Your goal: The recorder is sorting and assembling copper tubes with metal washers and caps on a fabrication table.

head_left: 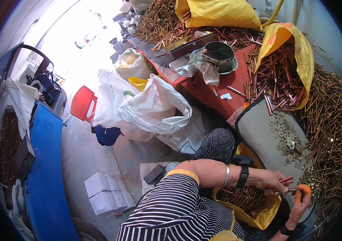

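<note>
My left hand (pixel 274 181) is closed around a small bunch of copper-coloured metal rods (pixel 286 180), their ends sticking out past the fingers. Close against it, my right hand (pixel 301 201), with orange covers on its fingers, pinches the end of one rod (pixel 292 190). Beneath my left wrist, a yellow sack (pixel 273 207) stands open with many similar rods inside. Just beyond both hands lies a grey mat (pixel 255 120) with flat round washers (pixel 285 138) and a cluster of small brassy pieces (pixel 308 178), too small to make out.
Heaped rods (pixel 327 120) line the right side, and more spill from a yellow bag (pixel 305 52). A red cloth (pixel 231 106) carries a metal bowl (pixel 234 66). White sacks (pixel 155 108), white boxes (pixel 105 193) and a blue panel (pixel 46 172) are leftward.
</note>
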Tool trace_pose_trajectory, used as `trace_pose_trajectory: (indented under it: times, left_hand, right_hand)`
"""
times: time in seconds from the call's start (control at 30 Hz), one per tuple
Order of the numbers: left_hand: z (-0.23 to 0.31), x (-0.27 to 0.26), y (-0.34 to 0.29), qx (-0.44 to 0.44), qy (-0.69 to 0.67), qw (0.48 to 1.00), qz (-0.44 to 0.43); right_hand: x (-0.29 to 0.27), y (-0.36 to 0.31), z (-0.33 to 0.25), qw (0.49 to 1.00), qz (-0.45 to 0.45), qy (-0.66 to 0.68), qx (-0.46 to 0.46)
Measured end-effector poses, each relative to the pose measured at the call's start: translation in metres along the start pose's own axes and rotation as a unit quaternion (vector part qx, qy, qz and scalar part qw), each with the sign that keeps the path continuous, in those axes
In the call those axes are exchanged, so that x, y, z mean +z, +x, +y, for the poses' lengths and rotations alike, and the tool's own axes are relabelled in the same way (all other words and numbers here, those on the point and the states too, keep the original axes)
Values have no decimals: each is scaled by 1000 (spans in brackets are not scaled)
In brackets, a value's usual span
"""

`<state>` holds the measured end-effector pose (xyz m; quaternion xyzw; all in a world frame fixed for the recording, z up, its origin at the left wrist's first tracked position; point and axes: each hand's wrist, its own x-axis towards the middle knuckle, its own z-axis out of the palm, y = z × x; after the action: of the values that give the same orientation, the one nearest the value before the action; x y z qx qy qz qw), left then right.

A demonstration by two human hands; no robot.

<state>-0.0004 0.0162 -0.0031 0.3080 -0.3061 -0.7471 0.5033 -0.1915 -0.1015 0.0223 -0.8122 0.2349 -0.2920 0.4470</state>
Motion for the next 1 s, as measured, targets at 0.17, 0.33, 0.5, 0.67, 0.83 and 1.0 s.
trace_pose_trajectory:
  times: [0.17, 0.33, 0.5, 0.67, 0.83, 1.0]
  left_hand:
    - [-2, 0, 1, 61, 178, 981, 45]
    - [1, 12, -12, 310, 555, 750, 182]
    - [-3, 4, 1, 290, 403, 857, 141]
    - [-1, 3, 3, 278, 376, 879, 93]
    - [2, -1, 2, 245, 374, 891, 81]
    - [4, 1, 0, 234, 349, 905, 64]
  right_hand:
    - [-1, 2, 7, 997, -21, -50, 59]
    - [14, 5, 34, 988, 39, -144, 36]
    - [29, 5, -16, 987, 100, 106, 72]
    - [-19, -6, 60, 987, -20, 69, 146]
    - [25, 0, -13, 994, 101, 8, 43]
    - [-17, -8, 42, 995, 23, 28, 93]
